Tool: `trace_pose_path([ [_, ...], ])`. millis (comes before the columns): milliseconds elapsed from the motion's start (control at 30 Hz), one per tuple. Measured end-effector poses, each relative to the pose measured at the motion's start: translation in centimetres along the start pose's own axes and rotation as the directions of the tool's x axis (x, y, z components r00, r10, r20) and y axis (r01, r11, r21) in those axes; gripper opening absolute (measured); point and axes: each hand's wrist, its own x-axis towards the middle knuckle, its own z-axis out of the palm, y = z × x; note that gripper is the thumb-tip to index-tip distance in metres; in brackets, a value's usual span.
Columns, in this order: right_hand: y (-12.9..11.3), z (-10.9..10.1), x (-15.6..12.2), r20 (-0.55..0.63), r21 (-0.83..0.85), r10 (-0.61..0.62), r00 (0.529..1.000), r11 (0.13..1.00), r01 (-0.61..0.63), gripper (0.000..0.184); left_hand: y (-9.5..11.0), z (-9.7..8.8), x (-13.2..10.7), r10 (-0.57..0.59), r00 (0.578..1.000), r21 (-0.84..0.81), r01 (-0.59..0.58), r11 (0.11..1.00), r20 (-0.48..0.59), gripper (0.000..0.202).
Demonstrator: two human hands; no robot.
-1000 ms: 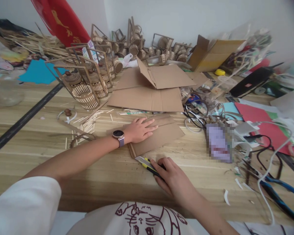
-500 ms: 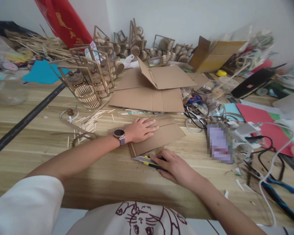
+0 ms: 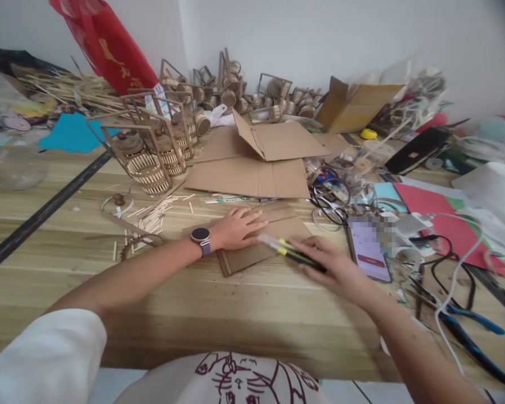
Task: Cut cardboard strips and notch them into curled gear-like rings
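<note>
My left hand (image 3: 238,229) lies flat with spread fingers on a piece of cardboard (image 3: 248,259), a watch (image 3: 201,236) on its wrist. The cardboard rests on the wooden table, partly covered by that hand. My right hand (image 3: 326,264) is closed round a yellow-and-black utility knife (image 3: 298,253). The knife is raised over the cardboard's right side, and its blade points left toward my left fingertips. Motion slightly blurs the blade. Behind both hands lie larger folded cardboard sheets (image 3: 246,178).
Small woven bamboo baskets (image 3: 149,171) with frames stand at back left, near loose thin sticks (image 3: 151,216). On the right are a phone (image 3: 368,247), coiled dark cords, pliers (image 3: 467,336), a white cable (image 3: 441,322) and red paper (image 3: 437,224). An open box (image 3: 357,109) stands behind.
My right hand has lifted the utility knife from the cardboard's near edge and moved it up and to the right. My left hand stays flat on the cardboard. The view has shifted slightly.
</note>
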Motion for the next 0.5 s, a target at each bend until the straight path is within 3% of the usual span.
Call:
trace_pose_path([
  [133, 4.1, -0.6, 2.8, -0.157, -0.290, 0.089, 0.984, 0.948, -0.132, 0.047, 1.4, -1.1, -0.9, -0.079, 0.997, -0.025, 0.079, 0.997, 0.003, 0.079],
  [233, 5.8, 0.3, 5.2, -0.198, -0.377, 0.113, 0.974, 0.908, -0.183, 0.043, 2.6, -1.7, -2.3, -0.105, 0.993, -0.024, 0.107, 0.994, 0.053, 0.088],
  [367, 5.1, 1.6, 6.4, -0.230, -0.385, 0.090, 0.969, 0.906, -0.176, 0.042, 3.3, -2.1, -4.0, -0.141, 0.983, -0.017, 0.144, 0.990, 0.120, 0.083],
  [500, 3.2, 2.2, 4.8, -0.199, -0.362, 0.018, 0.980, 0.928, -0.091, 0.035, 2.8, -2.5, -4.6, -0.059, 0.995, -0.011, 0.060, 0.998, 0.084, 0.051],
])
